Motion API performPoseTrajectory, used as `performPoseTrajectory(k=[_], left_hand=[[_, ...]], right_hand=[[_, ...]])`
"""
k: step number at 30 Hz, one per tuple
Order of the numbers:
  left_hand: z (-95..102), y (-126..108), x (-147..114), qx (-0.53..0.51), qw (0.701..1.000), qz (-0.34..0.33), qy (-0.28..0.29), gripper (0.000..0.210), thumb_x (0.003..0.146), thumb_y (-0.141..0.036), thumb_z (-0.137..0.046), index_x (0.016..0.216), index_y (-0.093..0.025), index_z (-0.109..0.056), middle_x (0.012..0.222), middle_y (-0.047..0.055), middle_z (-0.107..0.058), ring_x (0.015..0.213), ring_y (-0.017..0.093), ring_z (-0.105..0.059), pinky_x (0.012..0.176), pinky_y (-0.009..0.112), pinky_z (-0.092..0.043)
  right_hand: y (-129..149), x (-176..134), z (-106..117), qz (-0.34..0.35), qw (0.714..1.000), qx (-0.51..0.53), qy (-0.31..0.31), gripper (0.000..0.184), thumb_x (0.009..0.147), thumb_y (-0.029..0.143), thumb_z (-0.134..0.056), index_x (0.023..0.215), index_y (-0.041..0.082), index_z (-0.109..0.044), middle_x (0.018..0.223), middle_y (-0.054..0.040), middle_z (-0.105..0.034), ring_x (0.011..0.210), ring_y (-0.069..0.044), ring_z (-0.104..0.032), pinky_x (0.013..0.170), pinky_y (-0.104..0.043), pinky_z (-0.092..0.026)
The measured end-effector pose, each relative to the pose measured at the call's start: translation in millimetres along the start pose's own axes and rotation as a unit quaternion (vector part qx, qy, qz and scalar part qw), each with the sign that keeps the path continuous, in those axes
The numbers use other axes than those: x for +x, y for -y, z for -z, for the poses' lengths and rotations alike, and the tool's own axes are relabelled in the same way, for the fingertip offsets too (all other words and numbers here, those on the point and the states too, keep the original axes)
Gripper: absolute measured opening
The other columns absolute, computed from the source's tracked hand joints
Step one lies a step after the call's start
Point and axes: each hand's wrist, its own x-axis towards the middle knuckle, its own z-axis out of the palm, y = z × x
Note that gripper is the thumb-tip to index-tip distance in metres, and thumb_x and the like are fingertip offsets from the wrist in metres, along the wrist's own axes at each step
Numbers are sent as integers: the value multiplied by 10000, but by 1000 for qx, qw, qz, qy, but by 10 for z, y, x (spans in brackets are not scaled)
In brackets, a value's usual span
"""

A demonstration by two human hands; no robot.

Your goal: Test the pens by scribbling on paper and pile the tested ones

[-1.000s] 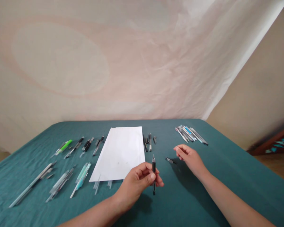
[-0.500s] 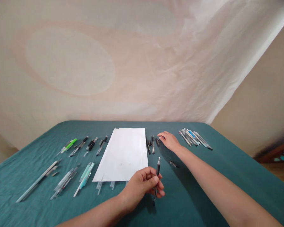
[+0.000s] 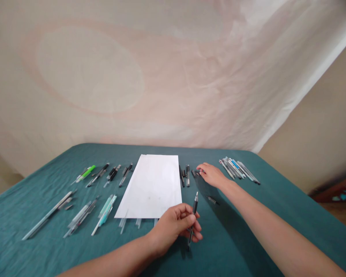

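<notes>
My left hand (image 3: 180,225) is closed around a pen (image 3: 195,207) with a dark grip and a clear barrel. The pen stands nearly upright, tip pointing up, above the cloth just past the near right corner of a white sheet of paper (image 3: 151,186). Farther off, my right hand (image 3: 210,174) is low over the table with its fingers slightly curled and apart. A small dark pen part (image 3: 198,174) lies at its fingertips, beside a short dark cap (image 3: 193,173). Between my hands, a small dark clip-like piece (image 3: 212,200) rests on the cloth.
Dark pens (image 3: 188,176) lie along the paper's right edge. A bundle of pens (image 3: 238,168) sits far right. Left of the paper are several groups, including a green pen (image 3: 86,173), turquoise pens (image 3: 106,211) and a long pale tube (image 3: 47,216). Clear strips (image 3: 123,223) poke from under the paper.
My right hand has shifted slightly right, and a small dark part now shows beside the cap at its fingertips. My left hand keeps the pen in the same pose. The view has shifted slightly.
</notes>
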Motion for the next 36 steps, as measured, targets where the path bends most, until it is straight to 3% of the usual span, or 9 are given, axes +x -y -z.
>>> performPoseTrajectory(k=[9,15,17,20,22,24,36], left_hand=[[1,1,-14,-8,1000,-3,-8,312,792,-407,-612,909,-132,-521,771,70,-638,687,193,-657,669,336,-491],[-10,-25,-26,-12,1000,18,-8,338,769,-435,-627,892,-140,-513,740,53,-631,646,181,-650,635,324,-494],[-19,-33,-34,-14,999,36,4,330,773,-426,-623,899,-141,-514,732,50,-628,630,177,-647,618,312,-490],[-34,-31,-46,-20,997,68,27,322,779,-413,-614,916,-138,-518,726,46,-624,614,172,-645,613,308,-489],[-44,-19,-53,-21,996,81,37,318,786,-407,-605,924,-133,-522,724,46,-621,609,170,-644,612,310,-489],[-49,-5,-59,-17,995,92,42,309,794,-397,-596,932,-131,-523,717,45,-620,605,170,-644,605,306,-487],[-47,23,-64,-1,991,121,56,284,811,-386,-568,942,-138,-521,691,30,-611,576,161,-644,558,268,-478]], right_hand=[[125,-46,-56,-14,999,51,-6,82,811,127,-520,839,156,-592,882,-60,-574,762,-143,-527,707,-251,-366],[271,-497,120,-6,988,153,23,81,863,230,-470,924,184,-495,731,15,-549,655,-114,-521,620,-219,-393],[342,-694,218,3,959,275,67,117,878,286,-468,944,191,-483,724,29,-524,641,-105,-507,595,-209,-396],[430,-924,325,-2,877,465,122,199,863,354,-522,959,181,-498,731,28,-498,638,-101,-484,616,-225,-395],[464,-1010,345,-4,844,518,135,232,843,373,-562,945,171,-509,741,21,-498,646,-101,-477,643,-238,-393],[476,-1046,334,2,831,536,151,244,836,381,-575,935,166,-514,733,19,-500,647,-104,-471,652,-246,-390],[474,-1079,351,31,878,445,173,186,851,351,-546,917,177,-551,757,5,-557,699,-131,-509,674,-256,-412]])
